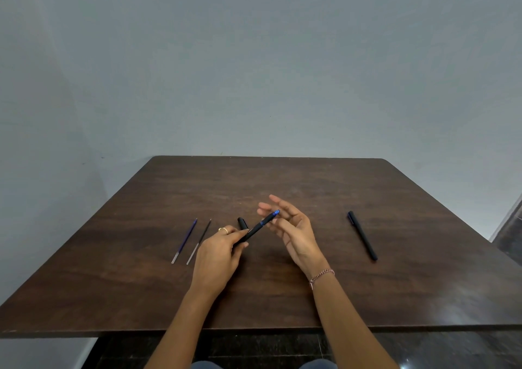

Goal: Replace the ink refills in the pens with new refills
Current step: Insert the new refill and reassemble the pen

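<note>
We see a dark wooden bench (282, 284) against a grey wall, with two bare forearms reaching over its near edge. The left hand (217, 252) wears a ring and pinches the lower end of an uncapped pen (255, 228) between thumb and fingers; the pen is black with a blue grip and slants up to the right, its tip near the right hand's fingers. The right hand (291, 227), with a bracelet at the wrist, is spread, palm turned to the left, and holds nothing. Just behind the left hand a black cap (242, 223) lies on the bench. To the left lie two refills side by side, a blue refill (184, 241) and a black refill (198, 241). Well apart to the right lies a second pen (362, 235), black and capped.
</note>
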